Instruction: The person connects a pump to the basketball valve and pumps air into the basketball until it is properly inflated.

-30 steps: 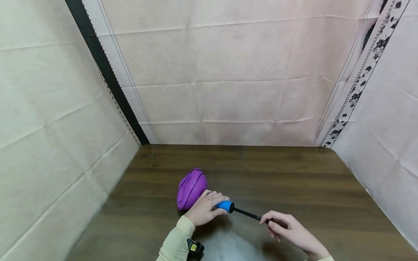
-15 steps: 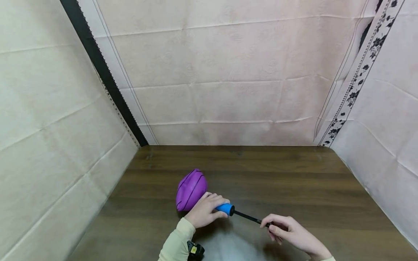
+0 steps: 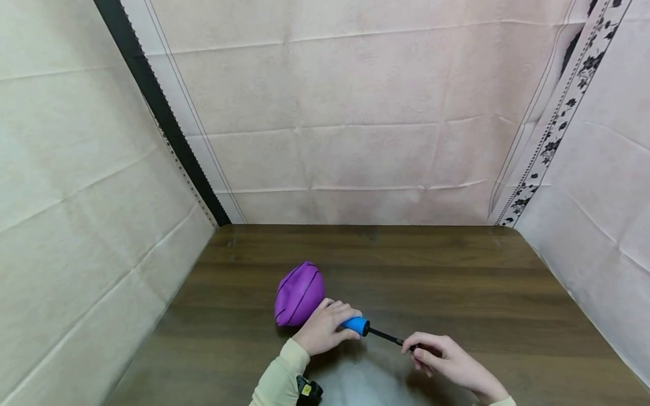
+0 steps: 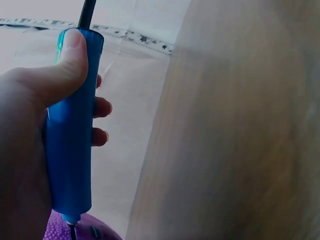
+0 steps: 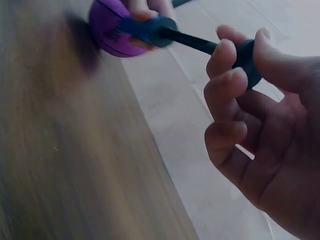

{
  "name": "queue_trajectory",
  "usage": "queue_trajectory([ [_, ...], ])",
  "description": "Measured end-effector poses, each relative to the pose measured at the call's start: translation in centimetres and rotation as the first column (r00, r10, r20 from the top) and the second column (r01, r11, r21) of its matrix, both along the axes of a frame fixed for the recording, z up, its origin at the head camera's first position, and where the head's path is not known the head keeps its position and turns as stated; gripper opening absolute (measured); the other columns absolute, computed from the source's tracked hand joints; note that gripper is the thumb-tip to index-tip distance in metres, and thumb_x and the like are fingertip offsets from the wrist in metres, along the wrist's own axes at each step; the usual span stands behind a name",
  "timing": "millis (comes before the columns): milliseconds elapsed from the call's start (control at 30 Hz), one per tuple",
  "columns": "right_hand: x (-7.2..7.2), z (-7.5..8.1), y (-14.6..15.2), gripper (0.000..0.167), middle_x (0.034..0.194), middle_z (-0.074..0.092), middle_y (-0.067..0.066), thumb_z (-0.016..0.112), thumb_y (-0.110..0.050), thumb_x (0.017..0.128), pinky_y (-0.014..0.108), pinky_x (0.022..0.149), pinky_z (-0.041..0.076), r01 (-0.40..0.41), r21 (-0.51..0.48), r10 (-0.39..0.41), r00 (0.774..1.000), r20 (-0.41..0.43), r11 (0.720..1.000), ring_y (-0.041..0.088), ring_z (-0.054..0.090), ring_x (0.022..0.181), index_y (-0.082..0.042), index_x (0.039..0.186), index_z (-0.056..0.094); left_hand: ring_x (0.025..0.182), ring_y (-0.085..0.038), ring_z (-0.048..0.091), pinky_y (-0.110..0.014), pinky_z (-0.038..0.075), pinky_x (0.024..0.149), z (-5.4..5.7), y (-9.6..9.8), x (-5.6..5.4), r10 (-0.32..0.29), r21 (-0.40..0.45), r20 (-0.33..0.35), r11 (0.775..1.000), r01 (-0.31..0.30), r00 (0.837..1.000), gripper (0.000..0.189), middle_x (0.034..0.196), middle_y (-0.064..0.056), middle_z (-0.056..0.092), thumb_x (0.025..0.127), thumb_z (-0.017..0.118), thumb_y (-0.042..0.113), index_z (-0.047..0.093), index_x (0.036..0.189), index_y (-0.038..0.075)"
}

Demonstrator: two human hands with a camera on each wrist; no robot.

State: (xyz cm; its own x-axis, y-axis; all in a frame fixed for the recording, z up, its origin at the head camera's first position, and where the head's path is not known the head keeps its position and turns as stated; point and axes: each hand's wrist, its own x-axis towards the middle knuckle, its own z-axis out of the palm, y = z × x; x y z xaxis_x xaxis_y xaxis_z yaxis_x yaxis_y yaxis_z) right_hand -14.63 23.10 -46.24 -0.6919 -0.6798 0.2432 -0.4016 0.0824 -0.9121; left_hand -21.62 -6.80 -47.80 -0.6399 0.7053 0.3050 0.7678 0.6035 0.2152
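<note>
One pump (image 4: 70, 160), left fingers (image 4: 103, 107) gripping, right fingers (image 5: 223, 86) pinching knob (image 5: 248, 65), nozzle (image 4: 71, 218) left-wrist view only

Looks bright and fairly crisp in the head view, with pale glare on the table (image 3: 373, 383) between soft shadows. Runs dim and bluish in both wrist views; blurs the table there, yet shows the blue handle (image 4: 69, 155) fairly clearly in the left one.
</note>
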Motion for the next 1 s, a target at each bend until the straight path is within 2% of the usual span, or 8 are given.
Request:
queue_trajectory([
  [133,-0.9,-0.5,-2.5,0.019,0.069,0.054,0.019,0.041,-0.004,0.102,0.026,0.047,0.047,0.078,0.006,-0.078,0.996,-0.040,0.997,0.017,0.050,0.049,-0.006,0.110,0.059,0.099,-0.006,0.058,-0.028,0.039,0.091,-0.4,0.8,0.2,-0.008,0.014,-0.011,1.000,0.008,1.000,0.038,0.108,0.011,0.066,0.092,0.058,0.046,0.061,0.121,0.022],
  [233,-1.6,-0.8,-4.5,0.018,0.066,0.053,0.019,0.040,-0.005,0.103,0.027,0.044,0.047,0.150,-0.005,-0.150,0.985,-0.090,0.989,0.020,0.050,0.046,-0.003,0.107,0.057,0.100,-0.007,0.058,-0.027,0.040,0.090,-0.5,1.3,0.3,-0.022,0.046,0.000,0.999,0.022,1.000,0.036,0.109,0.009,0.066,0.093,0.058,0.043,0.060,0.122,0.021],
  [400,-2.1,-0.9,-6.3,0.019,0.068,0.054,0.018,0.040,-0.015,0.104,0.030,0.046,0.048,0.232,0.025,-0.231,0.972,-0.049,0.972,0.020,0.050,0.047,-0.007,0.108,0.058,0.100,-0.008,0.058,-0.030,0.039,0.093,-0.2,1.2,0.3,-0.026,0.093,0.023,0.995,0.024,0.999,0.035,0.110,0.008,0.065,0.094,0.056,0.042,0.059,0.122,0.022],
  [567,-2.0,-0.9,-6.2,0.020,0.071,0.054,0.026,0.043,-0.017,0.104,0.028,0.047,0.047,0.201,0.043,-0.202,0.979,0.002,0.979,0.008,0.049,0.049,-0.009,0.112,0.058,0.100,-0.004,0.056,-0.030,0.038,0.094,0.0,0.7,-0.3,-0.018,0.043,-0.019,0.999,0.019,1.000,0.036,0.108,0.013,0.064,0.094,0.052,0.049,0.059,0.122,0.027],
  [700,-1.8,-0.9,-5.7,0.024,0.074,0.054,0.029,0.040,-0.017,0.105,0.028,0.048,0.048,0.158,0.040,-0.159,0.987,0.037,0.987,0.003,0.049,0.051,-0.005,0.117,0.056,0.102,-0.004,0.056,-0.031,0.037,0.096,-0.2,0.5,-0.7,-0.038,0.027,0.000,0.999,0.038,0.999,0.036,0.109,0.014,0.064,0.094,0.052,0.049,0.058,0.122,0.028],
  [833,-1.6,-0.7,-4.8,0.026,0.074,0.052,0.031,0.036,-0.015,0.106,0.030,0.048,0.048,0.147,0.017,-0.148,0.988,0.047,0.989,0.015,0.050,0.049,-0.002,0.117,0.055,0.102,-0.007,0.057,-0.032,0.037,0.097,-0.2,0.3,-1.1,-0.018,0.037,0.024,0.999,0.017,1.000,0.039,0.110,0.011,0.065,0.093,0.055,0.047,0.060,0.125,0.024],
  [1000,-1.3,-0.2,-3.1,0.025,0.074,0.049,0.032,0.035,-0.012,0.106,0.032,0.046,0.047,0.136,0.001,-0.136,0.989,0.059,0.991,0.029,0.047,0.051,-0.006,0.117,0.056,0.103,-0.009,0.058,-0.034,0.037,0.098,0.1,-0.2,-1.4,0.026,0.031,0.039,0.999,-0.027,0.999,0.040,0.111,0.009,0.066,0.093,0.058,0.044,0.061,0.126,0.021],
])
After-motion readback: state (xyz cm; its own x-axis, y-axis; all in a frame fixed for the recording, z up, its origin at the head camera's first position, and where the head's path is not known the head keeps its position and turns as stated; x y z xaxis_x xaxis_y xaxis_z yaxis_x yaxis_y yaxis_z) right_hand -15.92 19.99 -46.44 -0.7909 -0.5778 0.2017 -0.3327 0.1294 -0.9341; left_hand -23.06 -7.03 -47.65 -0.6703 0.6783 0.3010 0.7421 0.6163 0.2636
